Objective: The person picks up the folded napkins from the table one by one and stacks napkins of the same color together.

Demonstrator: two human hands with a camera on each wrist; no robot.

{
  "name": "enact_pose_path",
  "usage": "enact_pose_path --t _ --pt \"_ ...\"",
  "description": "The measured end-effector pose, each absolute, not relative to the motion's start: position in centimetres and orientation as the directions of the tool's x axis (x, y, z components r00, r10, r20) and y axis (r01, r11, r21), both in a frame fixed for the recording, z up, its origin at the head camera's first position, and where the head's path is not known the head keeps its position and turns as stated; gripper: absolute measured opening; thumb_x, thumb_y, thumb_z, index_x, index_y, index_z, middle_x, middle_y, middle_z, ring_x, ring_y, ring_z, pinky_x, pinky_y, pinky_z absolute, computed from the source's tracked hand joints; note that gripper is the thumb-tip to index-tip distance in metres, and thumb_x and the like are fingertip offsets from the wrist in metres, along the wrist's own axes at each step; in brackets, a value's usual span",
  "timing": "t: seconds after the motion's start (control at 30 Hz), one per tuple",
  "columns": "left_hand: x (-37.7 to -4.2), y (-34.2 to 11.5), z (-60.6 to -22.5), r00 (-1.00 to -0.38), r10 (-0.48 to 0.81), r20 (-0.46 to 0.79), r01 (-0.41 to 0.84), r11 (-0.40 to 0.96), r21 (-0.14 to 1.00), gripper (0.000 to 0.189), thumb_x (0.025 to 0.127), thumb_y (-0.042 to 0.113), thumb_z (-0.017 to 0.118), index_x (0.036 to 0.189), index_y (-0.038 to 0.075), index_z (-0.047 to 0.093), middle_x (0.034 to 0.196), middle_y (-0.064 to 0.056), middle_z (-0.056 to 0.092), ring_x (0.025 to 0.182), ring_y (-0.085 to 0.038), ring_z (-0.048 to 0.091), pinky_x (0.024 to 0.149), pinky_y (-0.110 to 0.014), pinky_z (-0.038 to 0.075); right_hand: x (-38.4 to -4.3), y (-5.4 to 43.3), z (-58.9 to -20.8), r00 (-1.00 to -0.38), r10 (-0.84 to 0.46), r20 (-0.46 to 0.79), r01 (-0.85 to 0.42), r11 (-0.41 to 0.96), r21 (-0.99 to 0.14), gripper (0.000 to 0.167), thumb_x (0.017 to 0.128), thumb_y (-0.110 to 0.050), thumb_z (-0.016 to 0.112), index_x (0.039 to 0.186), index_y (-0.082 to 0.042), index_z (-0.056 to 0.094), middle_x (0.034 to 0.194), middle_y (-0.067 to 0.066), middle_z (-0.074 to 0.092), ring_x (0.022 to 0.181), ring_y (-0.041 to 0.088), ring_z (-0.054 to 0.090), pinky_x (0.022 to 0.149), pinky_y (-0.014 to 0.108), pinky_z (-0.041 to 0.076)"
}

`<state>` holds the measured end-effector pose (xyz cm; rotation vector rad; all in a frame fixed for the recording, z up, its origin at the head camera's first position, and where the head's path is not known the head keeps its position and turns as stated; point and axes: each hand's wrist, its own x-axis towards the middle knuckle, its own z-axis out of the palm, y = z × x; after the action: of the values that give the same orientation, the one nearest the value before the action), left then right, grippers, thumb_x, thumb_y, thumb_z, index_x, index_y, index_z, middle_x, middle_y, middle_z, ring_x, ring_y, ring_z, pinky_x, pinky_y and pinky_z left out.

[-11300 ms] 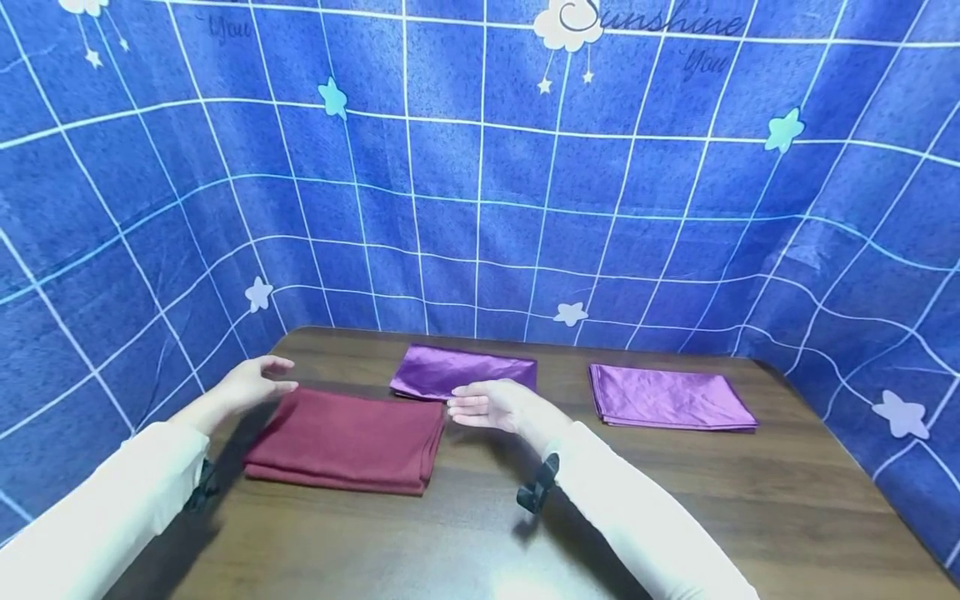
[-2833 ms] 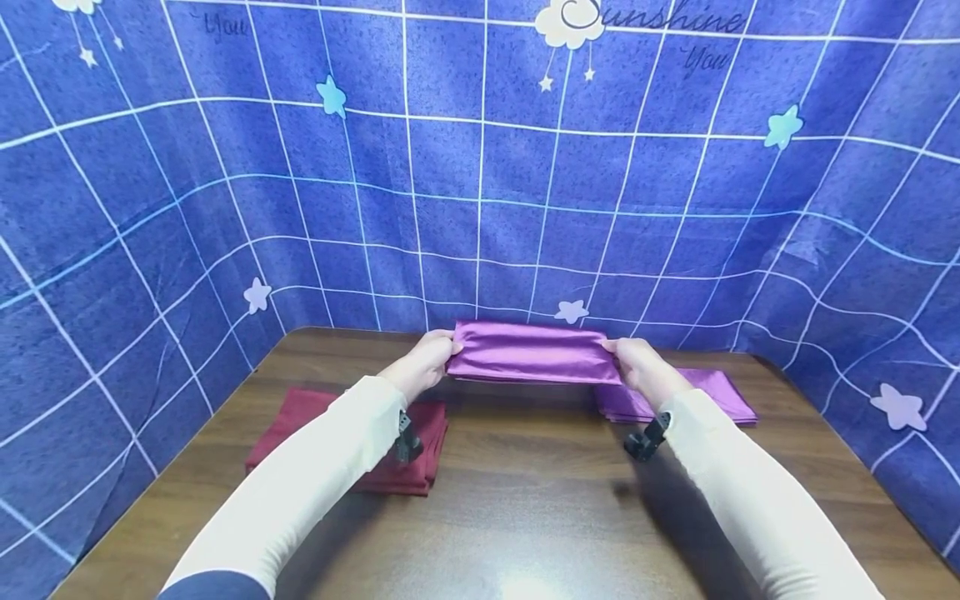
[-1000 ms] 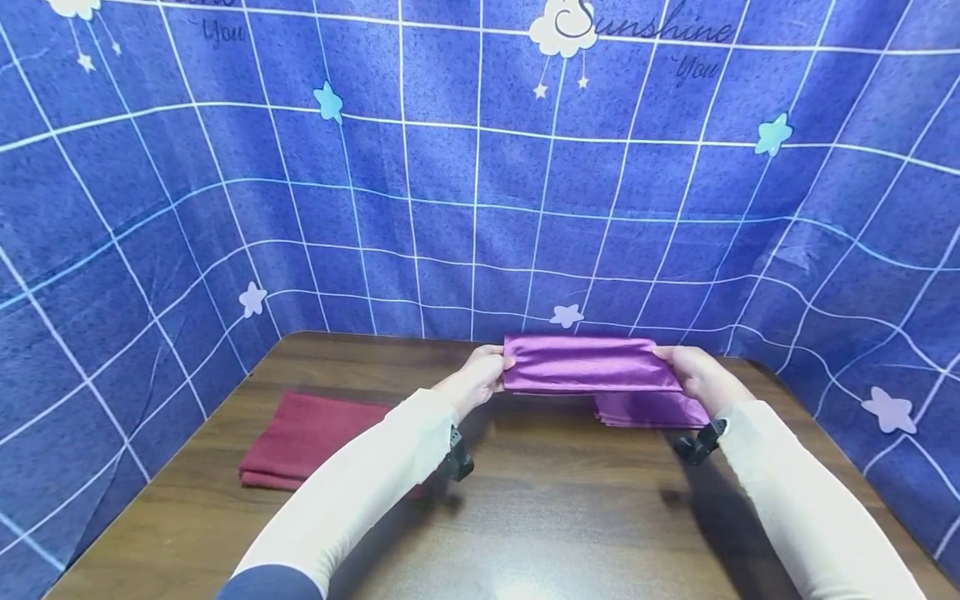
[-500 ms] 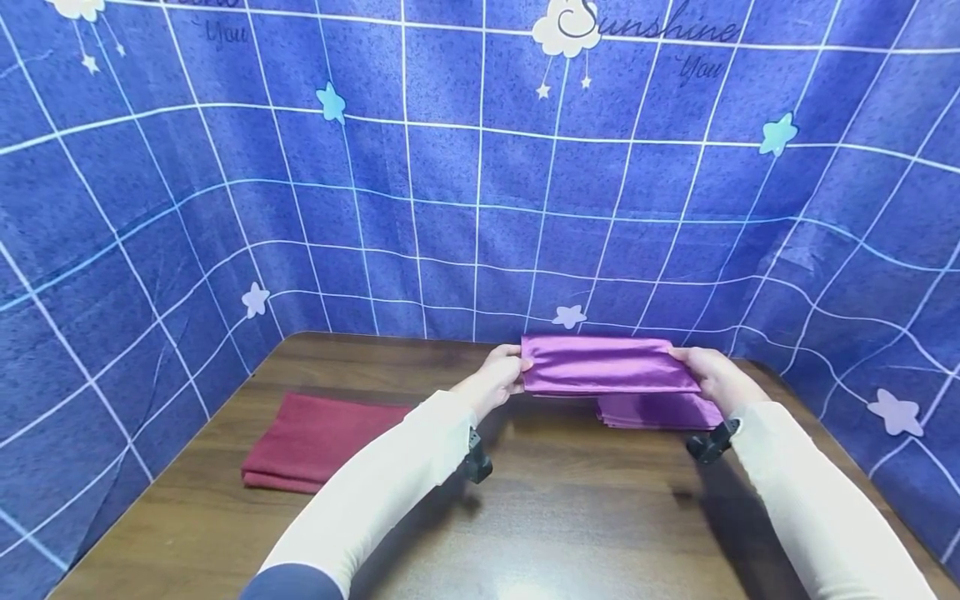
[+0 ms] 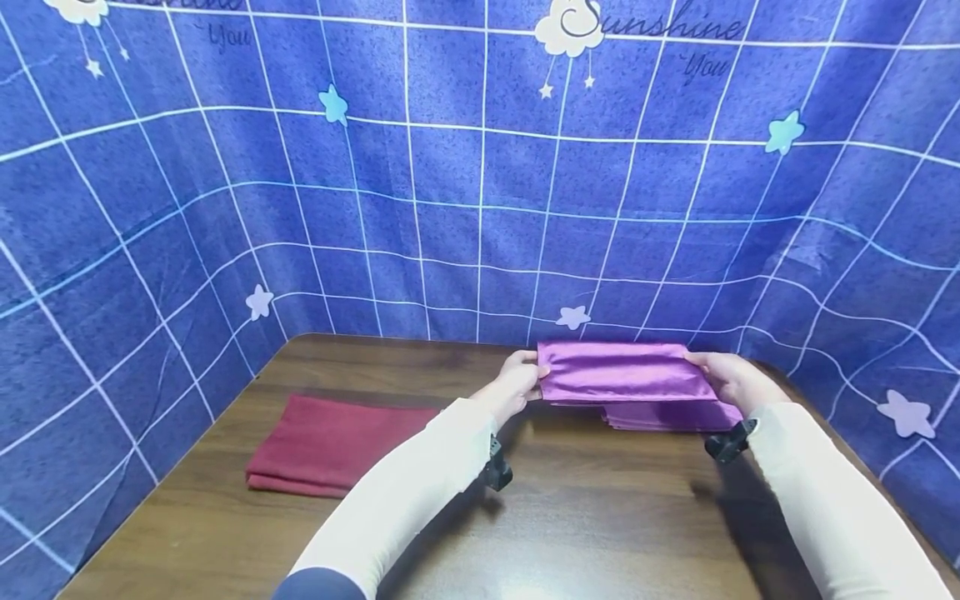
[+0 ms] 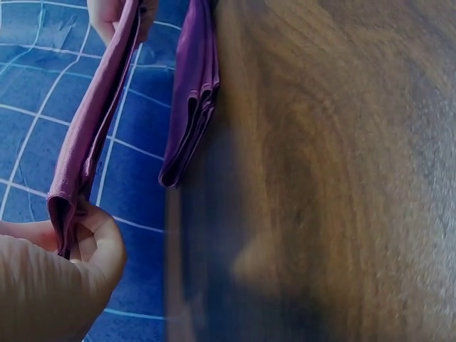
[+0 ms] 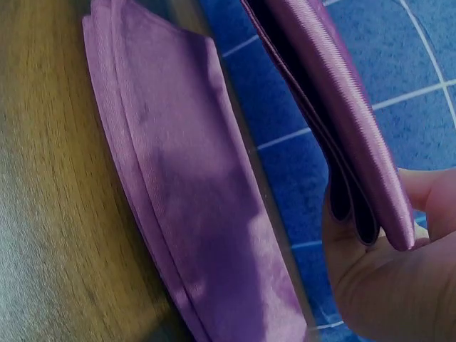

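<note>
A folded purple satin cloth (image 5: 618, 372) is held up off the table between my two hands. My left hand (image 5: 513, 385) pinches its left end, thumb on the near face. At the other end my right hand (image 5: 731, 381) grips the cloth the same way; the right wrist view shows its folded layers between thumb and fingers. Below and partly behind it, a second folded purple cloth (image 7: 178, 164) lies on the table, apart from the held one. In the head view only the lower strip of that second cloth (image 5: 667, 417) shows.
A folded dark red cloth (image 5: 337, 442) lies on the left of the wooden table (image 5: 585, 508), partly covered by my left sleeve. A blue curtain (image 5: 450, 167) with a white grid hangs along the back and sides.
Both hands have carried the held purple cloth to the right, from mid-table over the second purple cloth. Earlier it lay on the table behind the red cloth, and my hands were empty.
</note>
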<state>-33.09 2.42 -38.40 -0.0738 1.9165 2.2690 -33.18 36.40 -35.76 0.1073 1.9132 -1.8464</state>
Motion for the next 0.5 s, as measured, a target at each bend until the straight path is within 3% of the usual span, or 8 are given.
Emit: enact_pose_path --t 0.17,0.27,0.37,0.4,0.47,0.5 --pt "-33.2 3.1 -39.3 -0.987 0.080 -0.139 -0.151 -0.161 0.975 0.043 0.088 -0.009 0.056 0.130 0.000 0.050 0.084 -0.005 0.054 0.070 -0.011 0.056 0.070 -0.033 0.059 -33.3 37.1 -36.3 -0.867 -0.287 -0.407 0.392 0.108 -0.913 0.034 0.104 -0.027 0.032 0.087 -0.019 0.059 0.082 -0.009 0.066 0.080 0.004 0.062 0.078 0.021 0.052" --pt "-33.2 3.6 -39.8 -0.989 0.071 -0.134 -0.144 -0.164 0.976 0.042 0.087 -0.009 0.057 0.128 0.000 0.051 0.083 -0.004 0.054 0.070 -0.012 0.057 0.069 -0.033 0.059 -33.3 37.7 -36.6 -0.871 -0.271 -0.409 0.367 0.195 -0.910 0.028 0.104 -0.030 0.032 0.100 -0.013 0.054 0.084 -0.013 0.064 0.082 0.002 0.059 0.078 0.020 0.050" --pt "-33.1 4.2 -40.1 -0.989 0.065 -0.129 -0.138 -0.159 0.978 0.041 0.087 -0.008 0.058 0.127 -0.001 0.051 0.084 -0.005 0.055 0.071 -0.012 0.057 0.072 -0.035 0.059 -33.1 38.4 -36.7 -0.891 -0.217 -0.399 0.321 0.322 -0.891 0.038 0.103 -0.034 0.031 0.118 -0.002 0.046 0.086 -0.014 0.060 0.077 -0.001 0.055 0.073 0.018 0.048" --pt "-33.0 4.4 -40.2 -0.990 0.062 -0.129 -0.137 -0.157 0.978 0.042 0.087 -0.008 0.059 0.127 -0.001 0.052 0.085 -0.006 0.055 0.071 -0.012 0.057 0.072 -0.035 0.059 -33.0 38.6 -36.6 -0.894 -0.202 -0.401 0.311 0.366 -0.877 0.045 0.103 -0.036 0.031 0.125 0.002 0.042 0.092 -0.010 0.061 0.078 -0.001 0.054 0.074 0.019 0.048" --pt "-32.9 4.8 -40.3 -0.990 0.059 -0.129 -0.136 -0.151 0.979 0.042 0.086 -0.008 0.059 0.127 -0.001 0.052 0.086 -0.006 0.056 0.072 -0.012 0.057 0.072 -0.035 0.059 -32.8 39.0 -36.4 -0.885 -0.190 -0.425 0.316 0.424 -0.849 0.060 0.103 -0.040 0.031 0.139 0.008 0.031 0.111 0.005 0.061 0.086 0.002 0.053 0.089 0.026 0.048" --pt "-32.9 5.0 -40.3 -0.990 0.056 -0.127 -0.133 -0.147 0.980 0.043 0.086 -0.008 0.060 0.127 -0.001 0.052 0.087 -0.006 0.056 0.072 -0.012 0.057 0.072 -0.034 0.059 -32.8 39.2 -36.4 -0.881 -0.194 -0.431 0.321 0.424 -0.847 0.062 0.102 -0.041 0.033 0.140 0.008 0.030 0.116 0.008 0.059 0.088 0.003 0.053 0.092 0.028 0.047"
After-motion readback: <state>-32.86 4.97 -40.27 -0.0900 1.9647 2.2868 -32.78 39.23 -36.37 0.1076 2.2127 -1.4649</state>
